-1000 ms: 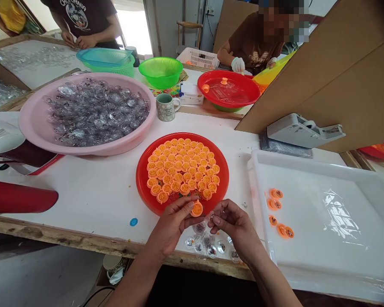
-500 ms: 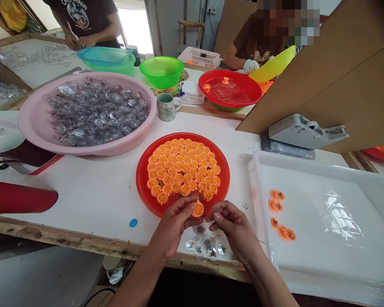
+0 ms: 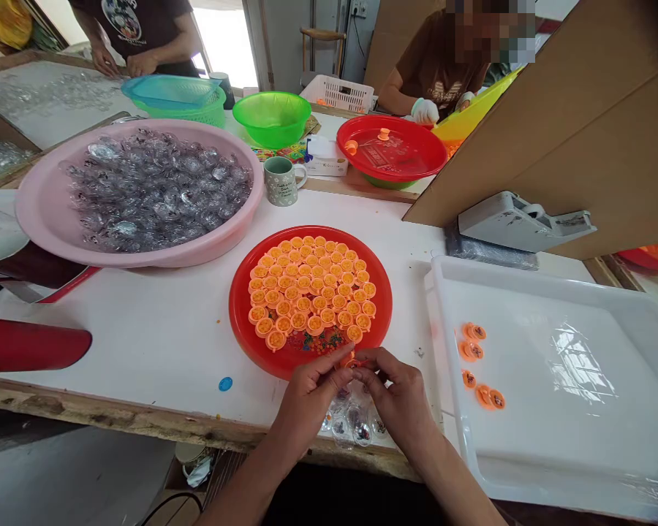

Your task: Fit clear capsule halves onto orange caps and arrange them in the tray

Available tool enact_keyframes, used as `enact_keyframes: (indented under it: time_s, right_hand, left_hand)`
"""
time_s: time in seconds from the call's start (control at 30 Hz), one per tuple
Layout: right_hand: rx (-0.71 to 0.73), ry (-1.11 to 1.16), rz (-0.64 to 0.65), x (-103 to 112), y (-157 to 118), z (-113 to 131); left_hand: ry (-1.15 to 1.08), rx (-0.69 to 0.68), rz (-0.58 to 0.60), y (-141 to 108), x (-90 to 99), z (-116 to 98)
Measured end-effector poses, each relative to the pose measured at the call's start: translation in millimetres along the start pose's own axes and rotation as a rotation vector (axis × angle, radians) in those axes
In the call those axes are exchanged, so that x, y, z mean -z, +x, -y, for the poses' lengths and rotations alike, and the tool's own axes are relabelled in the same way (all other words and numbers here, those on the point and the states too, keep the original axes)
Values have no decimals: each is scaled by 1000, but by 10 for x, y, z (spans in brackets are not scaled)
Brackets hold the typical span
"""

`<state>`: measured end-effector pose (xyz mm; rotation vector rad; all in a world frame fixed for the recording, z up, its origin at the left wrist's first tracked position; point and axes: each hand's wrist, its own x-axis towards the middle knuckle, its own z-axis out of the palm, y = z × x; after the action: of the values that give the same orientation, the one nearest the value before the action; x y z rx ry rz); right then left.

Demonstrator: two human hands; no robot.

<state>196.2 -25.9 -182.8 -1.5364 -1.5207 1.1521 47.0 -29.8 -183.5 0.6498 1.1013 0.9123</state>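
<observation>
My left hand [image 3: 312, 391] pinches a small orange piece [image 3: 352, 360] just in front of the red plate [image 3: 381, 332]. My right hand [image 3: 395, 391] meets it from the right, its fingertips closed on the same piece, which is partly hidden by the fingers. Many orange cup-shaped pieces [image 3: 307, 281] cover the plate in close rows. Small clear domes [image 3: 359, 424] lie on the table edge between my wrists. To the right, several orange pieces [image 3: 483, 397] sit in the left part of the white tray [image 3: 526, 467].
A pink basin [image 3: 197, 252] of clear domes stands at left, beside a green mug [image 3: 281, 181]. A red cylinder [image 3: 33, 343] lies front left. A cardboard panel [image 3: 553, 146] and tape dispenser [image 3: 520, 223] stand right. Two people work across the table.
My right hand has moved left to meet my left hand, and both now touch the orange piece. Across the table, the yellow basin has tipped lower. The view has shifted slightly.
</observation>
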Motion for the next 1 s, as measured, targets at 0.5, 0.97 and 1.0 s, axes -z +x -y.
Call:
enact_keyframes:
  time_s: [0.5,0.97,1.0]
  right_hand:
    - [167,55,-132,-84,-82,133]
    - [381,-246,-170,-12,-178,62]
    - [351,-230,-175,-26,-169,62]
  left_hand:
    - [-85,-244,-40,-71,9,77]
    - [145,-237,36,-78,26,-106]
    - [151,-250,28,-78,30,-100]
